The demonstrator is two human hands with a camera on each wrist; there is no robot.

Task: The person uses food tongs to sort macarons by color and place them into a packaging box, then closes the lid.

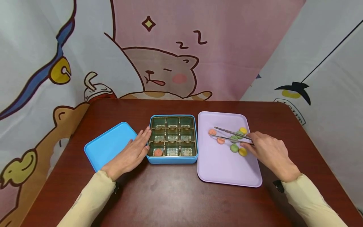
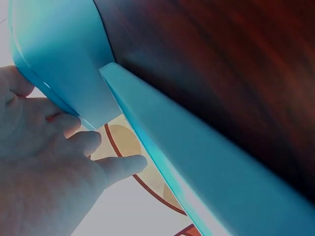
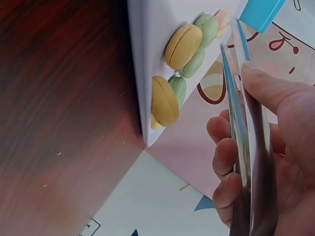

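My left hand (image 1: 133,154) lies with straight fingers against the left side of a blue box (image 1: 172,160). The box has a gold divided insert, and a pink macaron (image 1: 158,152) sits in its front-left compartment. My right hand (image 1: 270,153) grips metal tongs (image 3: 258,162) over a lilac tray (image 1: 227,170). The tong tips stand apart, on either side of a pink macaron (image 1: 212,132) near the tray's left side. Around the tongs lie another pink macaron (image 1: 220,141), several green macarons (image 1: 234,148) and yellow macarons (image 1: 242,152).
A blue lid (image 1: 109,146) lies at an angle on the left, partly under my left forearm. The dark wooden table (image 1: 167,195) carries everything. Behind it hangs a cartoon-printed curtain (image 1: 227,47).
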